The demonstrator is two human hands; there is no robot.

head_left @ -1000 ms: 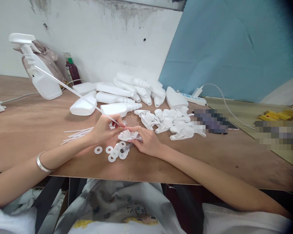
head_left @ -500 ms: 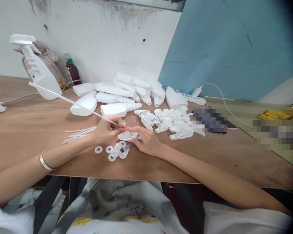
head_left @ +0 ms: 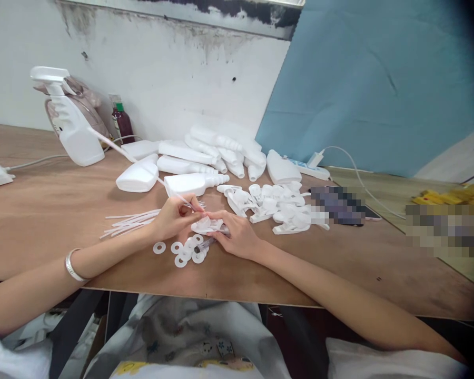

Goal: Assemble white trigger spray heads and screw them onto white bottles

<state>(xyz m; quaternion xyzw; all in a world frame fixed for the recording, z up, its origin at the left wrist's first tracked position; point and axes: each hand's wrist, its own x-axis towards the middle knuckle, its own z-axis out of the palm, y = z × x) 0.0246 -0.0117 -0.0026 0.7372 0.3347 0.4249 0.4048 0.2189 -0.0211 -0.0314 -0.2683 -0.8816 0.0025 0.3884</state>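
Note:
My left hand (head_left: 177, 216) is closed in a pinch on a long, thin white tube (head_left: 120, 149), which slants up to the far left. My right hand (head_left: 237, 234) grips a white trigger spray head (head_left: 205, 227) just above the tabletop. The tube's near end meets the spray head at my fingertips, which hide the joint. A greyish pen-like stick with a dark end (head_left: 204, 245) sticks out from under my right fingers. Below the hands lie several flat white ring washers (head_left: 180, 260). More thin white tubes (head_left: 128, 222) are bundled beside my left wrist.
Several white bottles (head_left: 189, 183) are heaped behind my hands, with a pile of white trigger heads (head_left: 266, 202) to their right. An assembled spray bottle (head_left: 79, 137) stands at the back left. A power strip (head_left: 314, 169) and a blurred phone (head_left: 335, 202) lie on the right.
The tube's far end has bent or swung slightly to the right. Both hands keep their holds, fingers close together. The whole view has shifted a little downward in frame.

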